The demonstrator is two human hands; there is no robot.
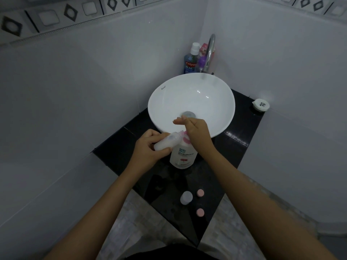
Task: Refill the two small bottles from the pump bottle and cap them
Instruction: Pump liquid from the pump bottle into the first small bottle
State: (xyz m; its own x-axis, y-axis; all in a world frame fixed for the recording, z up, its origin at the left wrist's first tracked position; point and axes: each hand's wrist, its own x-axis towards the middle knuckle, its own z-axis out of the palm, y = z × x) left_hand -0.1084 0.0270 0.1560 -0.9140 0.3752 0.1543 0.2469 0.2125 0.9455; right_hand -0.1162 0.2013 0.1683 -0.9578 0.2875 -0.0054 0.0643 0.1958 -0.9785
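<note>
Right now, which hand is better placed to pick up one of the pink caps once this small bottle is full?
Right. The left hand holds the small bottle at the pump bottle; the right hand only presses the pump and can let go for the pink caps.

"Shokubutsu" is read on the white pump bottle [183,156]. "Colgate Plax" is printed on the blue mouthwash bottle [190,61] behind the basin. "Kassa" is marked on the rim of the basin [163,88].
</note>
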